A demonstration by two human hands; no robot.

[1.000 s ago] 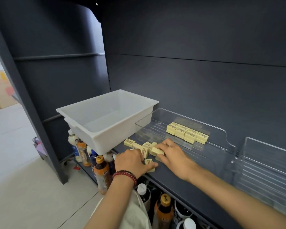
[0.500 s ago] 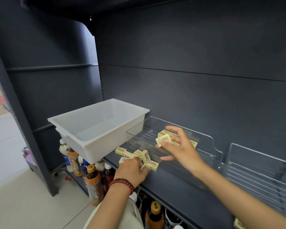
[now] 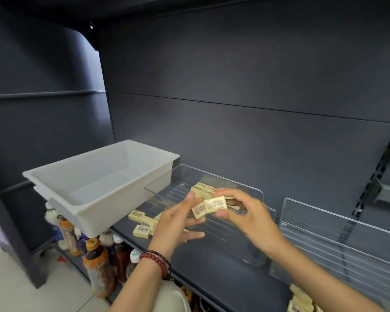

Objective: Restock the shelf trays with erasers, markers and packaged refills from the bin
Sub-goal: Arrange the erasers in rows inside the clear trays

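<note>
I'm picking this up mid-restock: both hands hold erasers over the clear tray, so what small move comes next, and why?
Probably lower the two erasers, pinched between the left hand and right hand, into the clear tray beside the row of erasers at its back. That row is short, and more loose erasers wait on the shelf.

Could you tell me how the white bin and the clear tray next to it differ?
The white bin is opaque with tall walls; the clear tray is see-through with a lower front. The bin looks empty, while the tray holds a few erasers. Both sit on the dark shelf, open-topped.
</note>
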